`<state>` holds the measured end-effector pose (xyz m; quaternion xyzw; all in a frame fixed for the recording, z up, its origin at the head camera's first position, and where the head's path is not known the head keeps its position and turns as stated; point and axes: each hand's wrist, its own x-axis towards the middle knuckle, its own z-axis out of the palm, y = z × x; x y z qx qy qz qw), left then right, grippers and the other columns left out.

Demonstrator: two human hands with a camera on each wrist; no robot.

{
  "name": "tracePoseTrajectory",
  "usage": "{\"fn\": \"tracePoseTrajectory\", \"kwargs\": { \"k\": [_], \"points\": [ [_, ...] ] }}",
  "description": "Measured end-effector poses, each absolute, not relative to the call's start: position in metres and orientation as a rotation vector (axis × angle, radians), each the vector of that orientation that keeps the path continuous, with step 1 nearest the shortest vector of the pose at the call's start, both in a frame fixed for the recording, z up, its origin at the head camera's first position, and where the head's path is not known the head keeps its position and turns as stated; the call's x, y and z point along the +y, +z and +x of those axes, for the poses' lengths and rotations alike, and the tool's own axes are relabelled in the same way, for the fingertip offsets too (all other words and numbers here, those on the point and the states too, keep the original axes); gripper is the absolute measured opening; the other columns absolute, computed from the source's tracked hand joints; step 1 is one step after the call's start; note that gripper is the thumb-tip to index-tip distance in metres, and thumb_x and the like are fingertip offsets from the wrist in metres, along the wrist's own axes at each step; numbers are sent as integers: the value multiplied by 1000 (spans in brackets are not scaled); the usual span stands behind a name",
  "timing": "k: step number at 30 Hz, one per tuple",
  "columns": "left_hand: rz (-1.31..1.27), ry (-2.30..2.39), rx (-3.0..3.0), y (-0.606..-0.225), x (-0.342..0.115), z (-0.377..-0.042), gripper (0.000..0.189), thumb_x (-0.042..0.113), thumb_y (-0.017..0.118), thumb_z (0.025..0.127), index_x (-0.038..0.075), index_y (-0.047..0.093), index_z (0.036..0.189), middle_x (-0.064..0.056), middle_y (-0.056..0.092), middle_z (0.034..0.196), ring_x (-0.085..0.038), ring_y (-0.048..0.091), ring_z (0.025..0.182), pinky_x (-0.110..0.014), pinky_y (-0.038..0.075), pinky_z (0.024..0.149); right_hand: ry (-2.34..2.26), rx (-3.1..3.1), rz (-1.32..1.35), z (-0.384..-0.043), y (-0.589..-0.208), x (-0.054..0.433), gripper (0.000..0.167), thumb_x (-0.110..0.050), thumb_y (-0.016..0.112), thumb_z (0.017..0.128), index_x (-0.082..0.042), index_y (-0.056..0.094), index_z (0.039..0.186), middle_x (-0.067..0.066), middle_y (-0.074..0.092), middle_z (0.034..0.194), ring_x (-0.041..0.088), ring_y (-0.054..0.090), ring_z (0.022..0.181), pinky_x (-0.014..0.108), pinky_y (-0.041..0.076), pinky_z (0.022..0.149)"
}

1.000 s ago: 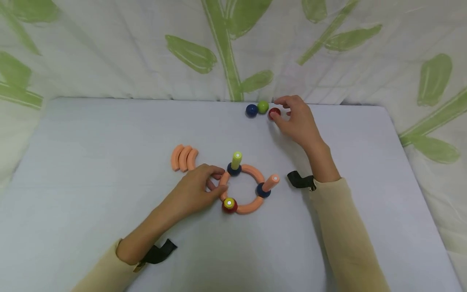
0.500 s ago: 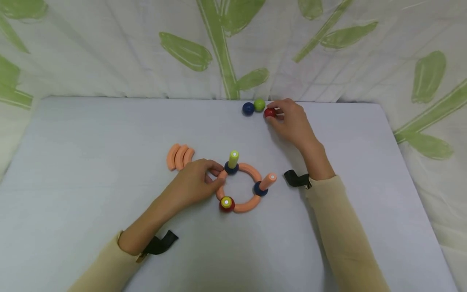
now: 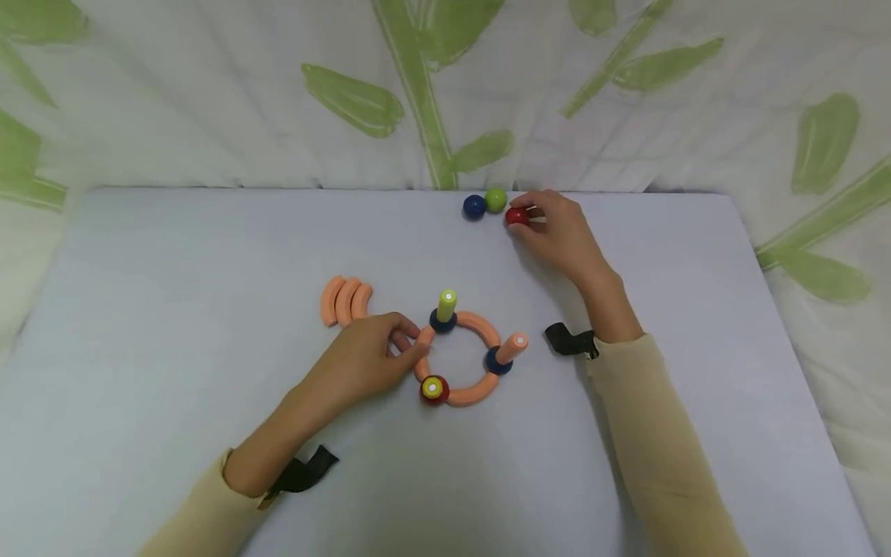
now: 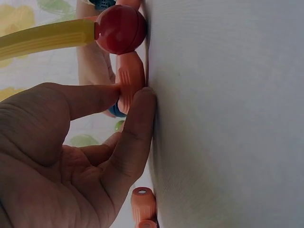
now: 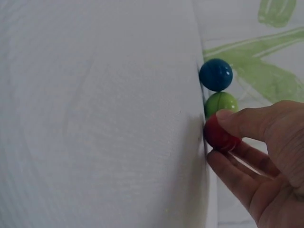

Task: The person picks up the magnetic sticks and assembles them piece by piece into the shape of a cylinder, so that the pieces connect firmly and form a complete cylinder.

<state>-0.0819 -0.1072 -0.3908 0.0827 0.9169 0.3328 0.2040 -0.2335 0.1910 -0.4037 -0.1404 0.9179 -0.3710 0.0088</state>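
Observation:
My left hand pinches an orange curved rod between thumb and finger. That rod forms the left side of a ring of orange curved rods joined by balls. A red ball with a yellow rod rising from it marks the ring's near corner. Two dark blue balls carry a lime rod and an upright orange rod. At the far edge of the table my right hand grips a loose red ball between thumb and fingers.
A blue ball and a green ball sit just left of the gripped red ball, by the table's back edge. Several loose orange curved rods lie side by side behind the left hand. A leaf-patterned curtain hangs behind the white table.
My right fingers have closed round the loose red ball, where before they were spread about it. My left hand has stayed at the ring's left rod.

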Motion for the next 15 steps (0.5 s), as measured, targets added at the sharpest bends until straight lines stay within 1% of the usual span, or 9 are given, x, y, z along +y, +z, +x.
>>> {"fn": "tracePoseTrajectory", "kwargs": {
  "k": [8, 15],
  "points": [
    [224, 959, 2545, -394, -114, -82, 28, 38, 70, 101, 15, 73, 118, 2, 74, 92, -13, 60, 68, -30, 48, 64, -1168, 2857, -476, -238, -405, 181, 31, -5, 74, 98, 2, 70, 127, 23, 68, 129, 35, 69, 121, 46, 59, 103],
    [269, 958, 2532, -393, -111, -85, 29, 39, 69, 102, 15, 72, 118, 3, 73, 88, -12, 58, 65, -30, 47, 62, -1160, 2869, -423, -233, -403, 184, 31, -4, 73, 97, 2, 70, 127, 23, 66, 129, 35, 68, 122, 46, 60, 102]
  ]
}}
